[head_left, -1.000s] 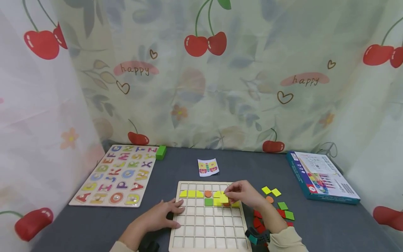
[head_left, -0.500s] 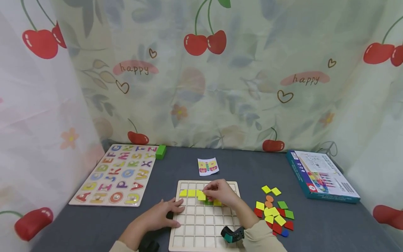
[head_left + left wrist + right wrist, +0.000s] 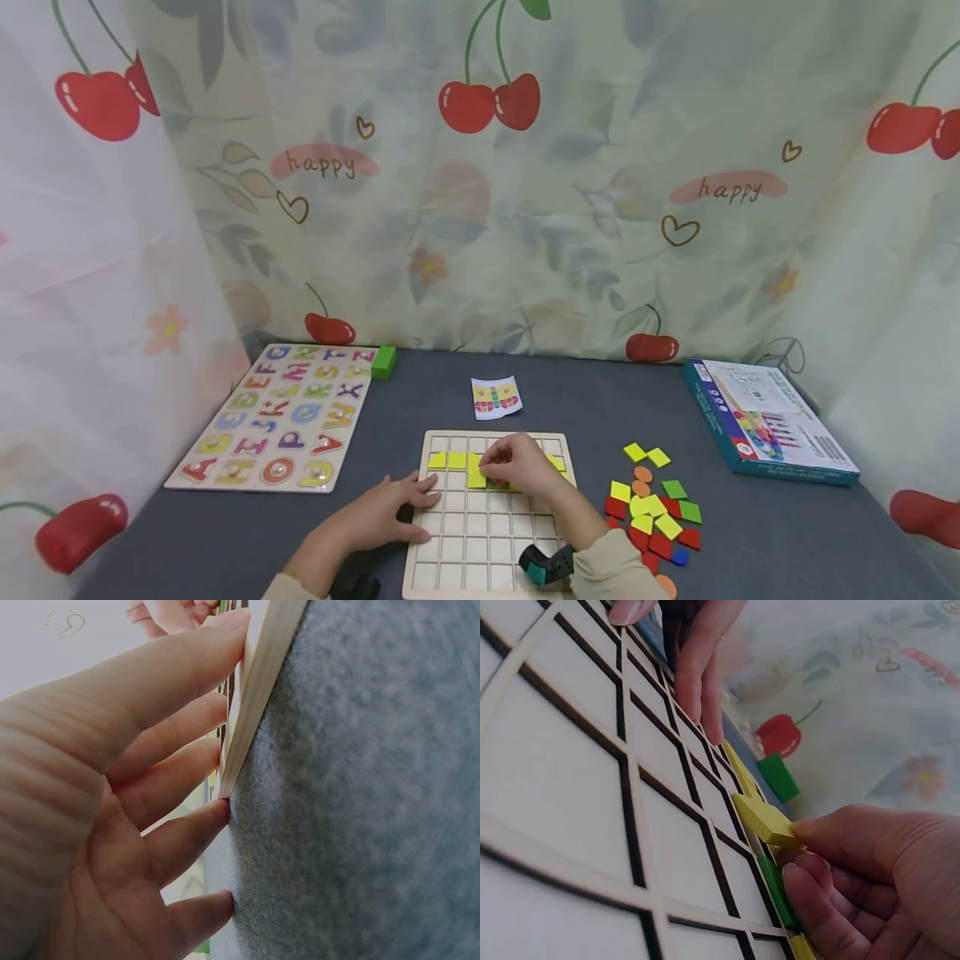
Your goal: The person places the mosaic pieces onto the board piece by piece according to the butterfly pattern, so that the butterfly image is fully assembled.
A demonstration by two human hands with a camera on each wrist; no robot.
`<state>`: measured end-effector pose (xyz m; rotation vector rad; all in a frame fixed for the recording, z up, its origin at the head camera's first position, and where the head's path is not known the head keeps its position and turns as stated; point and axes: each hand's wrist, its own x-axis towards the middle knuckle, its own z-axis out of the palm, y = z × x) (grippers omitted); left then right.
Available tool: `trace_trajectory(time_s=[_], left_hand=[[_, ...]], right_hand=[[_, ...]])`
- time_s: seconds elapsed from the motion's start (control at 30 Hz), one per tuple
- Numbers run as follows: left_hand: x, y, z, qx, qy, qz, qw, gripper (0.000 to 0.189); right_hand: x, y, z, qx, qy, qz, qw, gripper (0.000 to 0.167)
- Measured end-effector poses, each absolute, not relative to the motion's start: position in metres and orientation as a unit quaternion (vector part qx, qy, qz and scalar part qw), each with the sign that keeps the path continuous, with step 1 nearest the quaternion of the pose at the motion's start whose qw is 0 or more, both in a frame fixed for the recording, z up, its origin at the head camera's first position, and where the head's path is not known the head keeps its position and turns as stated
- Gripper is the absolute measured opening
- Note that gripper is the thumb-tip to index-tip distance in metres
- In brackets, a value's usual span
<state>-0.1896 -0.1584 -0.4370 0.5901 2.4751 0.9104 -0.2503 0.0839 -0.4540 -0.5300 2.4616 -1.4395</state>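
A pale wooden grid board [image 3: 454,550] lies on the table, with yellow square tiles [image 3: 457,460] in its far rows. My left hand [image 3: 382,512] rests on the board's left edge, its fingers spread and mostly straight. With thumb and fingers, my right hand [image 3: 525,467] pinches a yellow square tile [image 3: 765,821] at the second row. That tile is tilted over its cell in the right wrist view, beside a green tile [image 3: 777,889] set in the grid. From the head view, my right hand covers much of the tiles behind it.
Loose yellow, red, green, orange and blue pieces [image 3: 667,526] lie right of the board. Behind it is a small butterfly pattern card [image 3: 496,399]. An alphabet puzzle [image 3: 277,417] with a green block [image 3: 383,363] stands left; a flat box [image 3: 768,421] lies far right.
My right hand has carried the yellow tile leftward across the board and lowered it to the second row, left of the green tile. The left hand has stayed put.
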Motion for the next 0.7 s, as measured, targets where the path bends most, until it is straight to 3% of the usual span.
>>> trace_trajectory(time_s=[0.7], left_hand=[[-0.1901,-0.1579,-0.4377,0.222,0.893,0.327,0.216,0.058]], right_hand=[[-0.2489,0.0808,-0.4547,-0.206,0.867,-0.443,0.101,0.006]])
